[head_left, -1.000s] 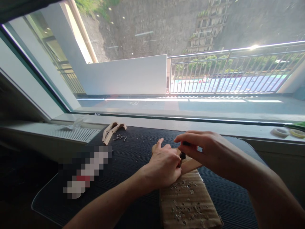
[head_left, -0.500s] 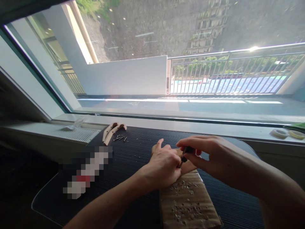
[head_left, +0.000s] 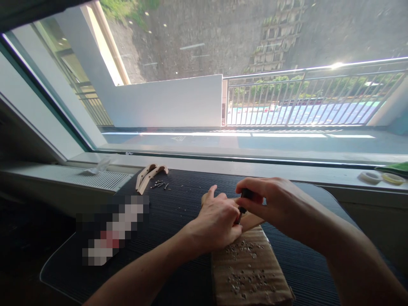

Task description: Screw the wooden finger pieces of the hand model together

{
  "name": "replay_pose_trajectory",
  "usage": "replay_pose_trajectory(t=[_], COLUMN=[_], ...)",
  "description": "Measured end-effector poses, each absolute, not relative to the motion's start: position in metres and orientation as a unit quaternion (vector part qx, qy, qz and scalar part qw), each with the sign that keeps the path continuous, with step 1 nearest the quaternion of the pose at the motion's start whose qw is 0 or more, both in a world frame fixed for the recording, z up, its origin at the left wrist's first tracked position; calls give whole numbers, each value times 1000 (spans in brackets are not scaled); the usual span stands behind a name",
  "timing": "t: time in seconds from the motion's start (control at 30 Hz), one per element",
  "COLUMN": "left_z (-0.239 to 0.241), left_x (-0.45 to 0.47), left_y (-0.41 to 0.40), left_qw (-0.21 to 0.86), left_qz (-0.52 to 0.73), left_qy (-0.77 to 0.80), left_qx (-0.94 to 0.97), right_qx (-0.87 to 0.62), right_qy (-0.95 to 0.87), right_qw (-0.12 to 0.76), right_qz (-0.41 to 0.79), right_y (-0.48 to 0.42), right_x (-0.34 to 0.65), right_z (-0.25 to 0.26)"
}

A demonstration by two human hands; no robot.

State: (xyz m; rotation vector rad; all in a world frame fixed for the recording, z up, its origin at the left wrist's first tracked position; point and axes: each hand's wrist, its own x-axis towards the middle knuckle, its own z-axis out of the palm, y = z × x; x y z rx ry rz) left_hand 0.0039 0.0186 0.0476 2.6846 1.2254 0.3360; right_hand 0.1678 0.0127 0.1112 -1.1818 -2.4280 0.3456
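Observation:
My right hand (head_left: 270, 197) grips the black handle of a screwdriver (head_left: 245, 199), its shaft pointing down toward a light wooden piece (head_left: 253, 220). Pressed onto that piece is my left hand (head_left: 218, 221), fingers bent over it close to the screwdriver's shaft. The tip, and any screw under it, are hidden by the left fingers. Beneath the near end of the wood lies a corrugated cardboard block (head_left: 250, 265), its top pitted with several small holes.
Two curved wooden pieces (head_left: 149, 178) with holes rest at the table's back left, beside several loose screws (head_left: 159, 184). A blurred-out long item (head_left: 114, 231) lies on the dark table (head_left: 178, 204). Tape rolls (head_left: 369, 177) and a clear plastic bag (head_left: 98, 165) sit by the window.
The screwdriver has gone from leaning to more upright, and my right hand has shifted slightly left with it. My left hand stays on the wooden piece.

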Motion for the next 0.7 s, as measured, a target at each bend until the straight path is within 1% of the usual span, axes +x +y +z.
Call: replay_pose_trajectory(t=[0.23,0.53,0.7], left_z=[47,46,50], left_x=[4,3,4], left_y=[19,19,18], left_qw=[91,81,80], left_qz=[112,103,97], left_qy=[414,415,419], left_qx=[899,900,899], right_qx=[-390,-383,-413], right_qy=[-880,-887,-875], right_qw=[216,210,216], right_qz=[164,146,132], right_y=[6,12,14], right_x=[176,180,175], right_z=[113,113,115])
